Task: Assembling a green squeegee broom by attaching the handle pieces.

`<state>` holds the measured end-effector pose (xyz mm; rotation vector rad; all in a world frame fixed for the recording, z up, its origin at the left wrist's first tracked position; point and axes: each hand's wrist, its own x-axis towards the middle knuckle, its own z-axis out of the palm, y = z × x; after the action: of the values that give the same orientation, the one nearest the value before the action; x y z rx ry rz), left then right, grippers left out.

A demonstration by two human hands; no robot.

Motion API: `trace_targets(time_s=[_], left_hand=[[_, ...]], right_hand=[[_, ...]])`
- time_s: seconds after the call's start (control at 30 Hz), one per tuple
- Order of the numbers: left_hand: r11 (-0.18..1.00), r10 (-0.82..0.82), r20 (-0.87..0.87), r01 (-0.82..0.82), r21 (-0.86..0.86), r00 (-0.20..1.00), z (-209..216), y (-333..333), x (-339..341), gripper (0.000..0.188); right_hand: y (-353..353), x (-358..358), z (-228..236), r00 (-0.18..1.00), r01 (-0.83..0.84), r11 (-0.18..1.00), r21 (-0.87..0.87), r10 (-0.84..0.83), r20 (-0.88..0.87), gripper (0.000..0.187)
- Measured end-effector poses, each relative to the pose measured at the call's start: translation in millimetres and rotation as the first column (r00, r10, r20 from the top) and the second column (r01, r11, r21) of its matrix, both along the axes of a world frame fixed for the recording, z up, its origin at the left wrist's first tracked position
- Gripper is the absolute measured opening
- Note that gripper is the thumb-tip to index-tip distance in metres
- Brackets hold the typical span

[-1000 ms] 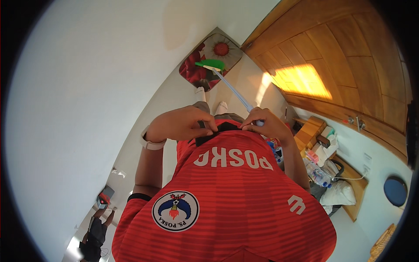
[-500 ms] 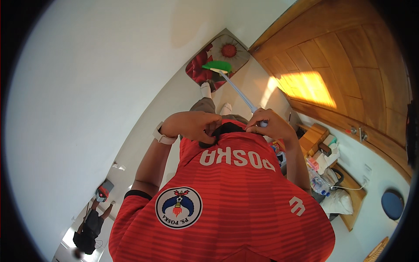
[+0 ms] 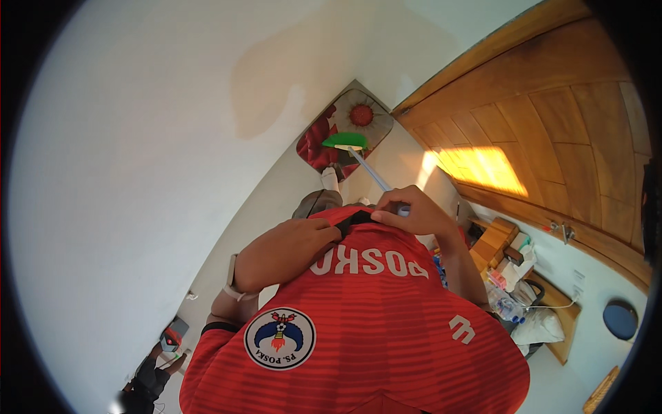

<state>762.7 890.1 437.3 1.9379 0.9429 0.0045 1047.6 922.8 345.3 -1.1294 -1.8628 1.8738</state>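
My left hand (image 3: 296,250), with a pale band on its wrist, lies curled against the front of my red shirt (image 3: 372,303). Its fingers are closed on a piece of black cloth (image 3: 354,220) at the shirt's lower edge. Across from it, my right hand (image 3: 416,211) is closed around the upper end of a long-handled broom (image 3: 373,171); its thumb and fingertips also touch the shirt's edge by the black cloth. Green bristles of the broom rest on a mat (image 3: 361,114) with a flower print. Part of the handle is hidden by the right hand.
Against the wall on the right is a wooden door (image 3: 545,131). Wooden furniture (image 3: 494,241), plastic bottles (image 3: 509,308) and a white bag (image 3: 538,327) stand below it. At the lower left another person (image 3: 148,379) is partly visible. A white wall (image 3: 124,179) bounds the left side.
My left hand has shifted left and toward my body, with its fingers now lying over the shirt. My right hand has moved slightly left. The view has tilted, so the mat and broom sit lower.
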Motion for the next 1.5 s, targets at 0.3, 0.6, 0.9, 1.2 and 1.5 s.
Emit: trace_targets(time_s=[0.3, 0.6, 0.9, 1.2, 1.5], left_hand=[[0.989, -0.043, 0.133, 0.061, -0.134, 0.99, -53.4, 55.0, -36.0, 0.023], [0.947, -0.058, -0.053, 0.039, -0.319, 0.997, -61.2, 81.6, -39.6, 0.028], [0.926, 0.104, 0.102, -0.058, -0.374, 0.989, -51.6, 108.3, -15.4, 0.02], [0.853, 0.13, 0.289, 0.041, -0.52, 0.949, -127.7, 178.4, 10.5, 0.014], [0.948, 0.08, 0.406, 0.056, -0.313, 0.91, -95.4, 208.7, 111.2, 0.024]], right_hand=[[21.5, -75.5, -6.0, 0.99, 0.084, 0.989, 0.124, -0.069, -0.12, 0.021], [42.1, -73.2, -7.5, 0.988, 0.108, 0.994, 0.001, -0.107, -0.109, 0.02], [72.7, -39.7, -12.6, 0.99, 0.088, 0.996, 0.032, -0.084, -0.117, 0.019], [123.6, 39.4, 2.1, 0.992, 0.121, 0.992, -0.035, -0.12, 0.022, 0.025], [156.6, 78.3, -12.0, 0.997, 0.081, 0.996, -0.032, -0.081, -0.002, 0.027]])
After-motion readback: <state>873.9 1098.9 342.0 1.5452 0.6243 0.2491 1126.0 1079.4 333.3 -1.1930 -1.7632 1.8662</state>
